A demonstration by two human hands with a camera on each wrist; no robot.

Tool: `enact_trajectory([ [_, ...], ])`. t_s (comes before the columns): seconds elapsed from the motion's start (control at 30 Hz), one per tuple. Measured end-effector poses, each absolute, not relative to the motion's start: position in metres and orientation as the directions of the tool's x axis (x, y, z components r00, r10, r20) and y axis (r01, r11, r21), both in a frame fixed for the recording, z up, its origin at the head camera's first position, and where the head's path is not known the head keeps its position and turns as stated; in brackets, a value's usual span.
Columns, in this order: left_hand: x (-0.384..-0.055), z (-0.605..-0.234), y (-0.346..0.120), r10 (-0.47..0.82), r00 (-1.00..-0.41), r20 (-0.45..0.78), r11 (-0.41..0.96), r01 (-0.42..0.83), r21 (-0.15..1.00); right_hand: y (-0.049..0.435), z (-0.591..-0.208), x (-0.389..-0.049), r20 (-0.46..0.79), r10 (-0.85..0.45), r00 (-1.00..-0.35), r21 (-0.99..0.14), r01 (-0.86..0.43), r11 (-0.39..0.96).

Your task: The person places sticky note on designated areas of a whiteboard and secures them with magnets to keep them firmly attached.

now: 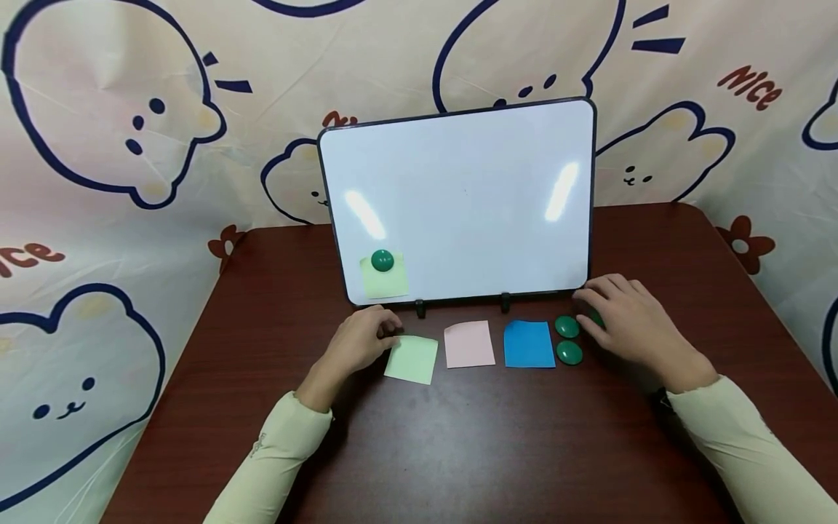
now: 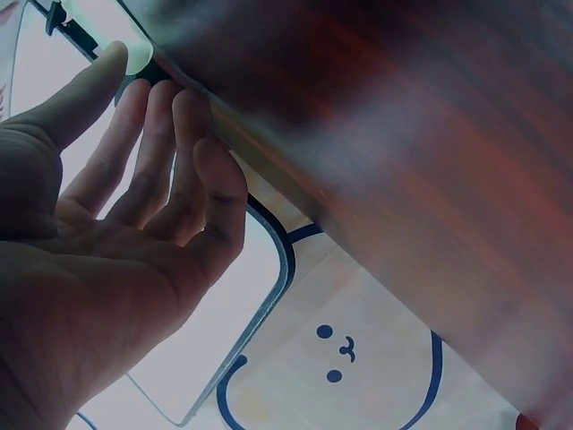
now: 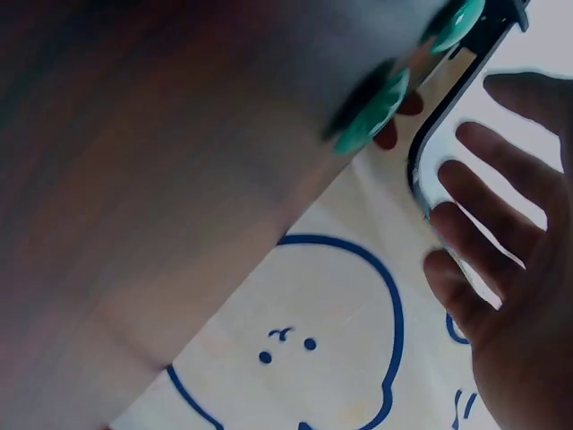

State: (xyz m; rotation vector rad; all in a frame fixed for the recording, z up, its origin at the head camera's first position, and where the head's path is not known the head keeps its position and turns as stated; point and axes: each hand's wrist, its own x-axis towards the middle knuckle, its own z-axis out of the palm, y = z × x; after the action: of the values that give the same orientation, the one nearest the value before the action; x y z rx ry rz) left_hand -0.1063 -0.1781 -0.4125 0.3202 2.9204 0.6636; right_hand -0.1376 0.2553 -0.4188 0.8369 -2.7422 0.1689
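Observation:
In the head view my left hand (image 1: pixel 358 342) is at the upper left corner of a light green sticky note (image 1: pixel 412 359) on the table. Its thumb overlaps the note's edge in the left wrist view, with a gap to the loosely bent fingers (image 2: pixel 161 134). A pink sticky note (image 1: pixel 469 344) and a blue sticky note (image 1: pixel 529 344) lie in a row to its right. My right hand (image 1: pixel 628 320) hovers with spread fingers over a green round magnet (image 1: pixel 596 317), partly hidden. Two more, an upper magnet (image 1: pixel 567 327) and a lower magnet (image 1: pixel 569 353), lie beside it.
A whiteboard (image 1: pixel 471 196) on small black feet (image 1: pixel 420 308) stands behind the notes. At its lower left another green magnet (image 1: pixel 382 260) sits on a yellow-green note (image 1: pixel 385 284). A patterned cloth (image 1: pixel 281 87) hangs behind the dark wooden table (image 1: pixel 458 451).

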Motion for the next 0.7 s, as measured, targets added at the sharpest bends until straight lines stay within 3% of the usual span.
enact_trajectory([
  [0.37,-0.107,-0.413,-0.180,0.253,-0.961,-0.110,0.873,0.178,0.455,0.285,-0.424,-0.135,0.095,-0.494,-0.864,-0.057,-0.500,0.864],
  [0.7,-0.108,-0.414,-0.183,0.322,-0.943,-0.083,0.842,0.245,0.480,0.289,-0.424,-0.135,-0.004,-0.484,-0.875,-0.107,-0.481,0.870],
])
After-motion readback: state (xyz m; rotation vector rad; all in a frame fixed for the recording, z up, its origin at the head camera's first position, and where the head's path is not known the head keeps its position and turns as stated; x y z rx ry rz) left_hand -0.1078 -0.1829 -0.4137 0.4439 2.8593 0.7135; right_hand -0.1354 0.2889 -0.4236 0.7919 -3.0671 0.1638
